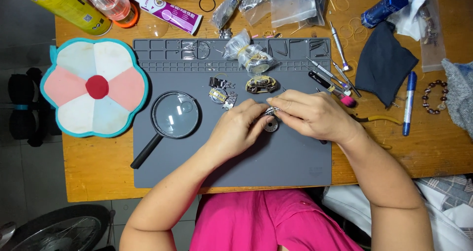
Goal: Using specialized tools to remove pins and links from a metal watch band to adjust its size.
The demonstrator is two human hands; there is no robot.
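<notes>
Head view: both hands meet over the middle of the grey mat (276, 167), which lies on the wooden counter (93, 167). The left hand (236, 127) pinches one end of a small metal watch band (272, 111) between thumb and forefinger; the right hand (313, 114) is closed on the other end, fingers curled over it. The band sits just above the mat, between the fingertips, with a small round dark part (270, 126) directly below it. The step in hand appears to be fine work on a band link or pin. Judged from this, the next move calls for a steady two-point grip and a fine tool; the screwdrivers (340, 49) lie near the right hand. The band's long axis runs roughly left to right, slightly raised toward the right hand; which end leads cannot be told, as the fingers cover most of it. A magnifier (175, 115) rests left of the hands, handle pointing down-left. Other watch parts (261, 85) lie just beyond the hands, and a bagged watch (249, 56) farther up.
</notes>
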